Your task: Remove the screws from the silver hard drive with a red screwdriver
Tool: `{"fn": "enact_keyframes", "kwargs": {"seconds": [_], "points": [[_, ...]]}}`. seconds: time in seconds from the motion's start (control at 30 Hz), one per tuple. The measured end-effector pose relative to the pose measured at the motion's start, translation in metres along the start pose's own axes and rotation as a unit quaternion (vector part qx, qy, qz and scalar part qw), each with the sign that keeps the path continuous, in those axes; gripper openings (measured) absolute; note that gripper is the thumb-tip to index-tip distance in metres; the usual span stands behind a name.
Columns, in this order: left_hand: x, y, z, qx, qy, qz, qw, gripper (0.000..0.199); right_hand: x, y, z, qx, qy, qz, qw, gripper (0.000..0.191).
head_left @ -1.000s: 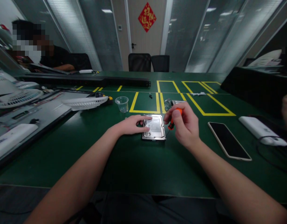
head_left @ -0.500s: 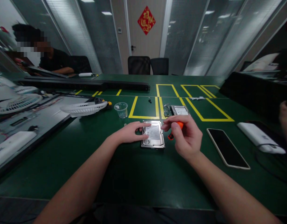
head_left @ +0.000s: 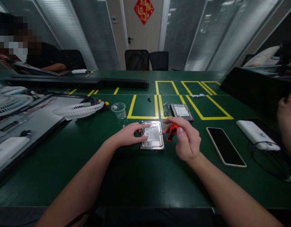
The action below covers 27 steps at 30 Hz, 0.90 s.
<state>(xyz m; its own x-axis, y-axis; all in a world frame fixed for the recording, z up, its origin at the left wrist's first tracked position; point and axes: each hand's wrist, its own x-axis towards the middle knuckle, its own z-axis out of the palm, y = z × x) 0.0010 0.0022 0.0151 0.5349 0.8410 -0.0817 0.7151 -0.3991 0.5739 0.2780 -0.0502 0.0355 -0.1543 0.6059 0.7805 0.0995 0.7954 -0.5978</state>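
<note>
Thumb and fingers of the left hand (head_left: 130,134) lie spread on the shiny hard drive (head_left: 153,136), which sits flat on the green table (head_left: 138,179) in front of the person. Apart from it, the right hand (head_left: 187,140) is curled around an orange and black screwdriver (head_left: 172,132), just beside the drive's right side. A clear cup (head_left: 118,111) and a second drive (head_left: 182,111) sit farther back, and a phone (head_left: 225,147) lies off to the right.

An office meeting room is suggested by the glass partitions (head_left: 100,37) and black chairs (head_left: 137,60) seen well beyond the left hand (head_left: 129,135); a workshop character is lent by the green table (head_left: 145,183), marked with yellow lines (head_left: 217,118) ahead of the right hand (head_left: 188,138).
</note>
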Motion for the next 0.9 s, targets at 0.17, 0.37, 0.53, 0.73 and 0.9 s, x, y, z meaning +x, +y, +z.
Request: {"fn": "enact_keyframes", "kwargs": {"seconds": [0.17,0.37,0.53,0.73,0.9], "points": [[0.000,-0.002,0.002,-0.014,0.008,0.014,1.000,0.073,0.003,0.000,0.000,-0.046,0.005,-0.073,0.996,0.044],[0.000,-0.003,0.003,-0.023,0.006,0.010,1.000,0.072,0.008,-0.001,-0.001,-0.107,0.007,-0.146,0.983,0.052],[-0.001,-0.003,0.002,-0.025,0.000,0.008,1.000,0.073,0.002,0.003,-0.007,-0.126,-0.019,-0.155,0.980,0.051],[0.000,-0.006,0.003,-0.032,-0.001,0.012,0.999,0.073,-0.001,0.004,-0.010,-0.169,-0.014,-0.188,0.968,0.059],[-0.001,-0.004,0.002,-0.031,-0.003,0.006,0.999,0.073,0.005,0.003,-0.007,-0.214,0.018,-0.219,0.952,0.058]]}}
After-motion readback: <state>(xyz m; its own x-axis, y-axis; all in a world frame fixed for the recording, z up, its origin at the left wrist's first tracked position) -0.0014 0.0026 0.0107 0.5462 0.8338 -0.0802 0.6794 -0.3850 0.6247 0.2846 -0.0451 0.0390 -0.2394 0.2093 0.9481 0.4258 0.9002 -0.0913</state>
